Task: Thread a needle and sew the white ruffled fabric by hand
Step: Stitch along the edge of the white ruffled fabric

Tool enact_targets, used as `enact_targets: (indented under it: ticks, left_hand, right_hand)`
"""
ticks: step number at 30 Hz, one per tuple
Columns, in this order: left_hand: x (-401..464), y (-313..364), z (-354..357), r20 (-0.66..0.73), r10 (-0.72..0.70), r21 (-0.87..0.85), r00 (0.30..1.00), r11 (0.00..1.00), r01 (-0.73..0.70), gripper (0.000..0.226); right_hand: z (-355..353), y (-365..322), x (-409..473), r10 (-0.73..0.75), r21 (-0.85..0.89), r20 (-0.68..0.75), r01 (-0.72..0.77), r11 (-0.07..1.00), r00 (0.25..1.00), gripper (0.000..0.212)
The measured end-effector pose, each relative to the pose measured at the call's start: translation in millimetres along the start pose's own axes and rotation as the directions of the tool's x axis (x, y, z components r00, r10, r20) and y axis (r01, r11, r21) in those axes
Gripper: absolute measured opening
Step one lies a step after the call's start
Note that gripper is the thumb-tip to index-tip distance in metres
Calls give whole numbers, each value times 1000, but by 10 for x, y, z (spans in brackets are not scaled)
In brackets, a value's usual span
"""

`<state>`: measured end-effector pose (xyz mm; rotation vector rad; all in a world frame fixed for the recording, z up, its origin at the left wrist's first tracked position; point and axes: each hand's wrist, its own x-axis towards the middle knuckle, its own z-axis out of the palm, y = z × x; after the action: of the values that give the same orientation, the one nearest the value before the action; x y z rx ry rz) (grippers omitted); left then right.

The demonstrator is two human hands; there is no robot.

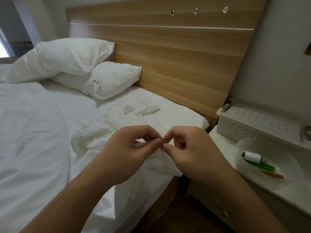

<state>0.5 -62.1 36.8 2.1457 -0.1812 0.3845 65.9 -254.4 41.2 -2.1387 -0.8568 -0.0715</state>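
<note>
- Both hands are up close together over the right edge of the bed [185, 113], right above the white ruffled fabric [107, 132], which is bunched up near that edge and drapes down over the side under the wrists.
- Left hand [127, 148]: thumb and forefinger pressed together in a pinch, other fingers curled in. It looks like it's got a bit of the fabric edge in there too, though I can't say that for sure.
- Right hand [190, 152]: same deal, thumb and forefinger pinching, tips almost touching the left hand's.
- Between the two pinches there's a thin glinting sliver, pretty sure that's the needle [165, 141]. Which hand actually has it, can't tell. The thread itself is too fine to make out.
- My read: this is either the threading bit or the very start of a stitch. Honestly leaning threading, since the fingertips are nose to nose.
- Next move needs a steady hold on the needle and a tiny, precise poke with the thread end. If it's already threaded, then pull through and go into the ruffle edge.
- Off on the nightstand [223, 145] at the right, a white bowl [252, 145] holds a thread spool [252, 157] and a green thing [262, 166] I can't identify. Both are untouched for now.
</note>
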Motion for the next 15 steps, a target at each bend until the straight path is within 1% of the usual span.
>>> enact_targets:
  ticks: [5,10,11,12,13,15]
  left_hand:
    - [0,2,-10,-9,-33,-56,999,998,32,19]
    - [2,-10,-23,-56,-85,-74,995,994,81,25]
    - [5,-11,-21,-71,-89,-77,993,994,84,26]
    - [6,-10,-22,-88,-91,-78,992,993,84,26]
    - [4,-6,-20,-103,-88,-78,991,994,81,27]
    - [-1,-2,-16,-122,-79,-77,989,995,70,28]
  right_hand:
    - [-10,44,12,-15,-18,-102,13,1000,995,11]
    - [-90,33,-30,-18,66,-164,29,997,986,13]
    - [-117,10,-33,-7,92,-152,21,996,988,13]
    - [-145,-15,-38,14,125,-111,0,992,994,14]
    - [-178,-42,-45,41,163,-35,-35,986,999,14]
    - [-229,-97,-54,87,187,180,-121,975,980,19]
